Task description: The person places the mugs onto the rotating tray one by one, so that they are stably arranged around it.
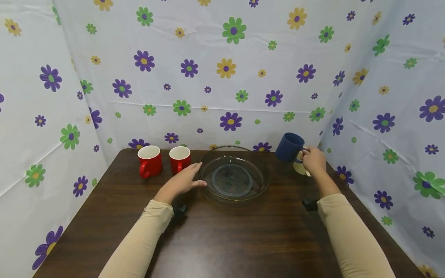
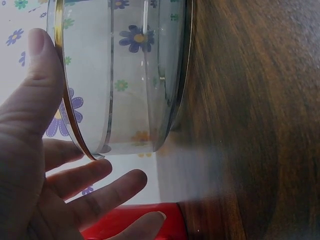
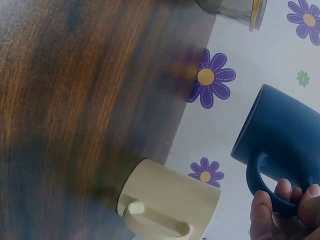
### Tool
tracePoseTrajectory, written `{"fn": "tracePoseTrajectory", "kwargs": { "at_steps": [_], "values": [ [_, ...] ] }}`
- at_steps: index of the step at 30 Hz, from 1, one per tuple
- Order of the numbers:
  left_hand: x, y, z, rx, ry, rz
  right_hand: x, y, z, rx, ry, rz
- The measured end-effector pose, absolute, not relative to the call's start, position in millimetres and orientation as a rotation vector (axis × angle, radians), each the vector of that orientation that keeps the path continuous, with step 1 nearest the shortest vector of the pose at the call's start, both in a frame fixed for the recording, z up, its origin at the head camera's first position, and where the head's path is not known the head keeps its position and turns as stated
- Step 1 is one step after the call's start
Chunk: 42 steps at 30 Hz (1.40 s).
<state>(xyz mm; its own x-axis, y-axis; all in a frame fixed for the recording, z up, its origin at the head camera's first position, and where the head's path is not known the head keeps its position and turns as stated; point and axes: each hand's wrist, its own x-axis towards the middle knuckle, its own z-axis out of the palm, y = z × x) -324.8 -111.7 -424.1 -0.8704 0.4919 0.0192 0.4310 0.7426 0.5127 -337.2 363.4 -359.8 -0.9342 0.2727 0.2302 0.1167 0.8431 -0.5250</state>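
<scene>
In the head view, a dark wooden desk (image 1: 240, 235) stands against a flowered cloth (image 1: 208, 46). The right grip (image 1: 314, 160) grasps the handle of a navy blue mug (image 1: 289, 148), held above the desk at its far right, mouth up and slightly tilted. Mug and fingers hide part of a cream mug (image 1: 299, 168) standing behind them. The left grip (image 1: 180, 183) is released, thumb and fingers spread beside the left rim of a clear glass bowl (image 1: 232, 180). The bowl sits on the desk between the blue mug and two red mugs; the left red mug (image 1: 153, 164) is free of cover, while the left fingers partly cross the right red mug (image 1: 175, 163).

In the left wrist view, the thumb lies along the bowl's gold-tinted rim and the fingers fan out just below it; whether they all touch glass I cannot tell. Behind them, a red mug is largely covered by the fingers.

In the right wrist view, curled fingers and thumb clasp the blue mug's handle, its base clear of the desk. The cream mug stands near it on the desk, handle showing, and the bowl's edge appears well apart from both.
</scene>
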Motion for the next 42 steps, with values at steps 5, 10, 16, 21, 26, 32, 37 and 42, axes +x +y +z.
{"fn": "tracePoseTrajectory", "kwargs": {
  "at_steps": [5,10,16,21,26,32,37,42],
  "values": [
    [-327.3,-111.2,-423.1,0.751,2.822,0.786,-336.2,362.4,-358.4,-0.283,-2.706,0.725],
    [-328.3,-110.8,-423.0,0.747,2.823,0.791,-337.0,361.1,-356.4,-0.259,-2.688,0.702],
    [-327.9,-110.3,-425.3,0.778,2.828,0.777,-339.1,360.8,-358.4,-0.240,-2.672,0.707],
    [-328.8,-109.9,-428.0,0.791,2.848,0.752,-341.3,358.7,-360.0,-0.227,-2.652,0.699],
    [-328.4,-109.7,-427.9,0.784,2.851,0.748,-343.3,354.8,-358.9,-0.236,-2.659,0.685],
    [-328.5,-110.4,-429.1,0.782,2.846,0.750,-344.9,350.6,-356.4,-0.239,-2.673,0.697],
    [-329.0,-110.5,-429.3,0.773,2.848,0.753,-345.0,347.5,-353.2,-0.218,-2.665,0.680],
    [-328.8,-110.3,-430.8,0.769,2.848,0.766,-345.1,344.6,-352.7,-0.211,-2.663,0.670]
  ]
}}
